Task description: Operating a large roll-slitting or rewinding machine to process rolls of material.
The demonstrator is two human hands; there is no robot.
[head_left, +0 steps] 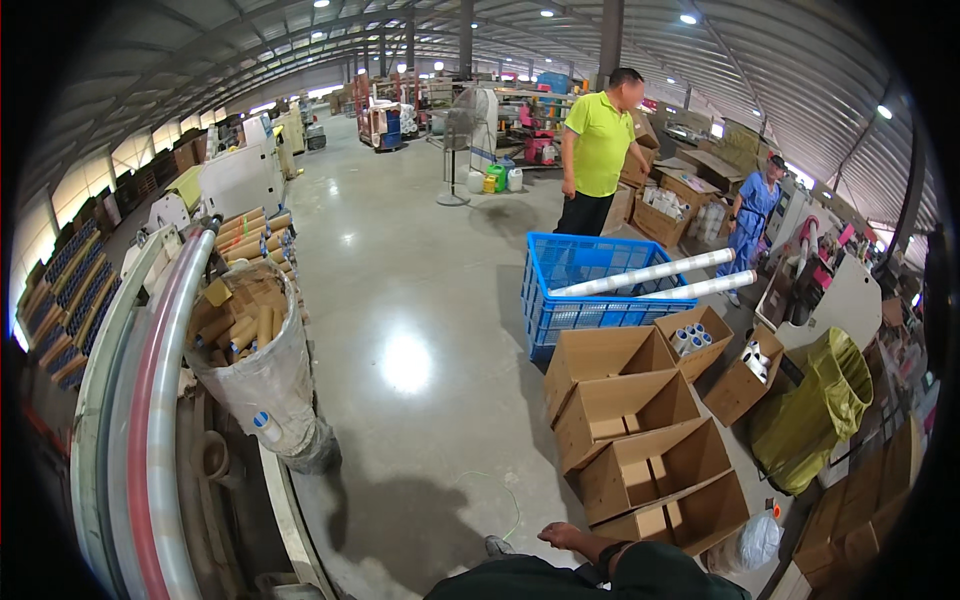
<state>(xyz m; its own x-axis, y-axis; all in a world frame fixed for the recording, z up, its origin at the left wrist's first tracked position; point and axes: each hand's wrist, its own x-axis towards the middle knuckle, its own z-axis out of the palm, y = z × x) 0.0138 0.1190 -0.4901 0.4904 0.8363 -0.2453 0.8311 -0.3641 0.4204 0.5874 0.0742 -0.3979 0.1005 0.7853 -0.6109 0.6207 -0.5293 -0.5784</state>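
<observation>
My right hand hangs low at the bottom of the view, in front of my dark clothing, with a dark band at its wrist. Its fingers are loosely bent and apart, and nothing shows in them. To its right is the closest of several open cardboard boxes in a row; hand and box are apart. My left hand is out of view. Beyond the row stands a blue plastic crate, with two long white film-wrapped rolls leaning out over its rim.
At left, a machine with long rollers runs beside a plastic-lined bin of cardboard tubes. A person in a yellow-green shirt stands behind the crate; another in blue is farther right. A yellow sack stands right of the boxes.
</observation>
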